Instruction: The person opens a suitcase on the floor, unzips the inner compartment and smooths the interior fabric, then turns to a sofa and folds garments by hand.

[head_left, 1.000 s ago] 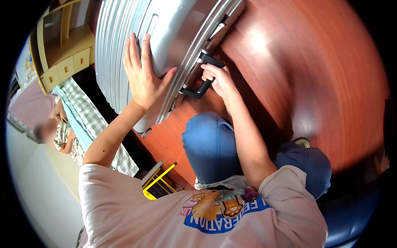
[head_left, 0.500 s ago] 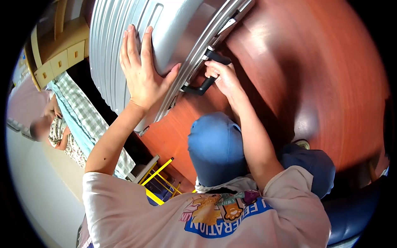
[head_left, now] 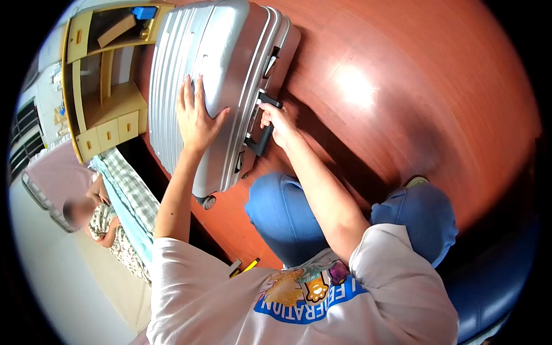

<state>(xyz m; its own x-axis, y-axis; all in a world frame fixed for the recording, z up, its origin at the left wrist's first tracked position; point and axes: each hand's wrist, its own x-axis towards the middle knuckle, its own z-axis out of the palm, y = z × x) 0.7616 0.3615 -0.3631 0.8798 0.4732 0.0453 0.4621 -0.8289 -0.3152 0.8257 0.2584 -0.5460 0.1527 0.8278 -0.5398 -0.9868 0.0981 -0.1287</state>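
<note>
hands (head_left: 197, 125) on silver suitcase (head_left: 233, 52) and handle (head_left: 263, 140)

Glossy reddish-brown wood floor (head_left: 460, 75) reflects light near your upper centre; pale wooden cabinet (head_left: 109, 129) stands upper left.

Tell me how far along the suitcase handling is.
The suitcase already looks shut, its halves together. In hand: the right hand holds the black handle, the left hand lies on the shell. Left, probably: letting go, since both hands are on it.
</note>
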